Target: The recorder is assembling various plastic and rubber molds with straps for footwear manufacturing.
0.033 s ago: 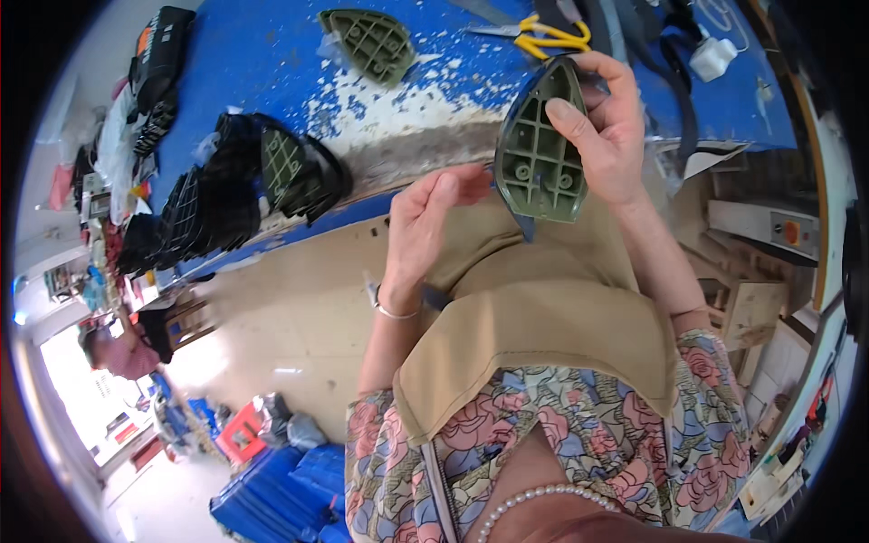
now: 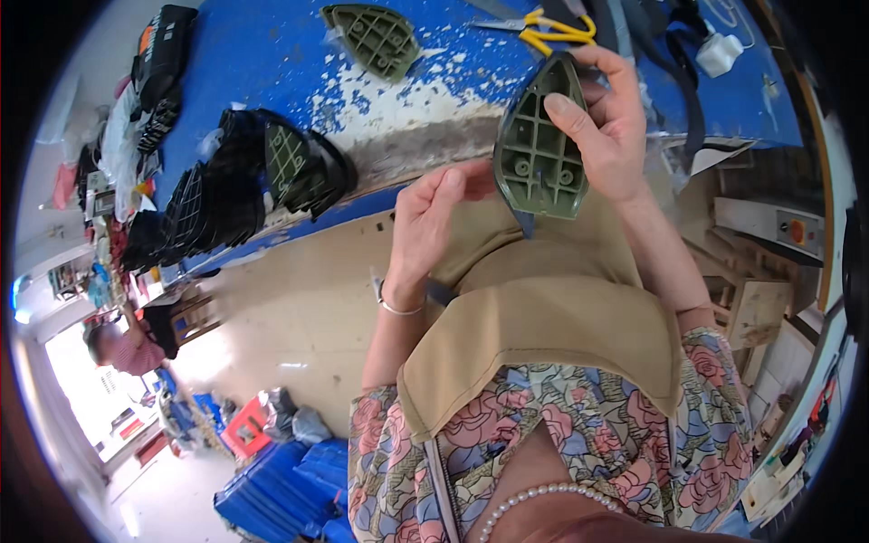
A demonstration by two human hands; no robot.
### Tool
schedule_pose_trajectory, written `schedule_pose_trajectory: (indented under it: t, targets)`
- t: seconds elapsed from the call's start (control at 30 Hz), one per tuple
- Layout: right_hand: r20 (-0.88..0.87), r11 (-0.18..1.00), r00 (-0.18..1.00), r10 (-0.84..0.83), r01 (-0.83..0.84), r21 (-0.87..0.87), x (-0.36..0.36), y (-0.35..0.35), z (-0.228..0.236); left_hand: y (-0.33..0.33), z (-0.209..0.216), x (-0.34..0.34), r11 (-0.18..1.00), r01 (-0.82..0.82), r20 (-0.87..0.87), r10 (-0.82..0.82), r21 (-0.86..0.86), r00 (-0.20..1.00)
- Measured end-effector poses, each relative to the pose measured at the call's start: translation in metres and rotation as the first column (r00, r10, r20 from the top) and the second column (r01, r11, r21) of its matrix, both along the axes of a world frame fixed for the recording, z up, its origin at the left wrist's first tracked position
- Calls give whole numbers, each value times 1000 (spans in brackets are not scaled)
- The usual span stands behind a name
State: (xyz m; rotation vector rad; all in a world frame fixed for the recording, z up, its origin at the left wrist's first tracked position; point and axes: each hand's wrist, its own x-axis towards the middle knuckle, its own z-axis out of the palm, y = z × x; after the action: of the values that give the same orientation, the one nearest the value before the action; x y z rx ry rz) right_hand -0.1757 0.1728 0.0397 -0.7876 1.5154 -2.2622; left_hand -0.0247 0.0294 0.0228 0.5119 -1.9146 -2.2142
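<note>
My right hand [image 2: 615, 149] grips a dark green, ribbed plastic piece [image 2: 531, 149], leaf-shaped with its point turned away from me. The thumb presses on the ribbed inner face, and the fingers curl round its right edge and behind. Round screw posts show near its wide end. A narrow dark blue strip [image 2: 522, 220] hangs below its left side. On the left, my left hand [image 2: 429, 217] has its fingers stretched toward the piece's left edge; the fingertips are partly blurred, and I cannot tell whether they touch it.
On the worn blue table lie a similar green piece [image 2: 376, 41], yellow-handled scissors [image 2: 557, 32], dark straps [image 2: 674, 77] and a white plug [image 2: 719, 54]. A stack of black and green pieces [image 2: 285, 167] sits at the table's left edge. Another person [image 2: 136, 348] is far left.
</note>
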Motion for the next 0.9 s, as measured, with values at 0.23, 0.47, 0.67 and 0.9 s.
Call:
schedule_pose_trajectory:
  t: [0.23, 0.47, 0.67, 0.9]
  targets:
    - [-150, 997, 988, 42, -32, 68, 6, -18, -3, -1, -12, 8, 989, 144, 16, -144, 20, 989]
    - [-388, 996, 921, 31, 2, 84, 10, -25, 1, -3, -17, 11, 986, 166, -49, -168, -34, 985]
    - [-651, 978, 741, -165, 210, -9, 17, -34, 9, 3, -11, 4, 891, 89, 43, -77, -445, 996]
    - [-624, 952, 732, -275, 300, -67, 11, -36, -6, 10, -19, -3, 977, -20, 2, 20, -212, 1000]
